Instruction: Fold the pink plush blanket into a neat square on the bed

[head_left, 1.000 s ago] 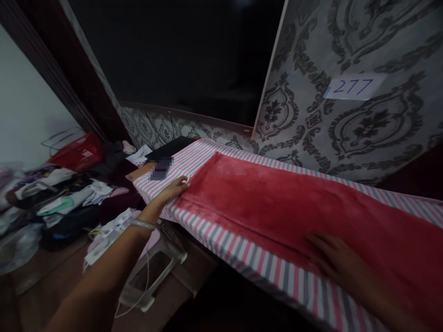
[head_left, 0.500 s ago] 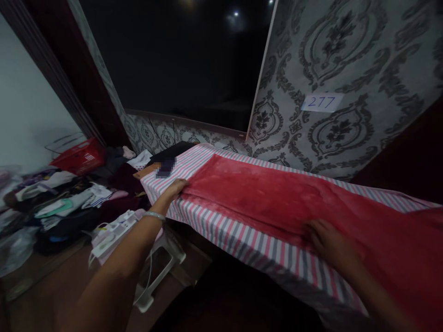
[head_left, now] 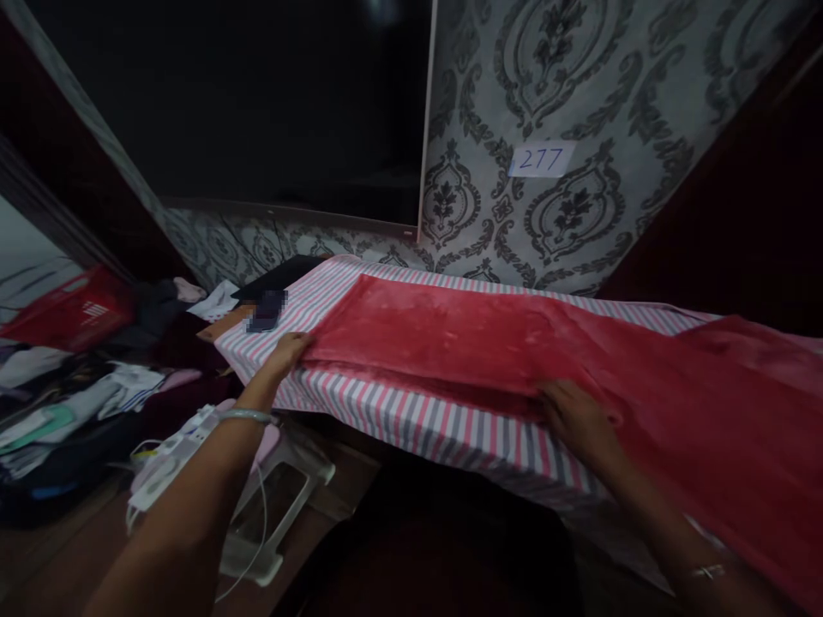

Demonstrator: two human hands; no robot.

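A long piece of red plush cloth (head_left: 443, 330) lies in layers on a striped cover (head_left: 411, 426); whether it is a garment I cannot tell. At its near left corner, my left hand (head_left: 289, 353) has its fingers closed on the edge. My right hand (head_left: 575, 420) grips the near edge further right, its fingertips partly hidden by the plush. Between the hands the upper layer's edge stands slightly off the layer below, leaving a dark gap. To the right the cloth spreads wider and runs out of view.
A dark, partly pixelated object (head_left: 267, 310) lies at the cover's left end. A white stool (head_left: 276, 506) holds a power strip (head_left: 171, 467) with a cable hanging down. Piled clothes (head_left: 96, 411) and a red bag (head_left: 70, 308) are at left. A television (head_left: 257, 111) hangs behind.
My view has turned right, so the scene sits further left. Near my right hand the upper layer's edge is raised more, and the gap under it looks wider. Both hands keep their hold.
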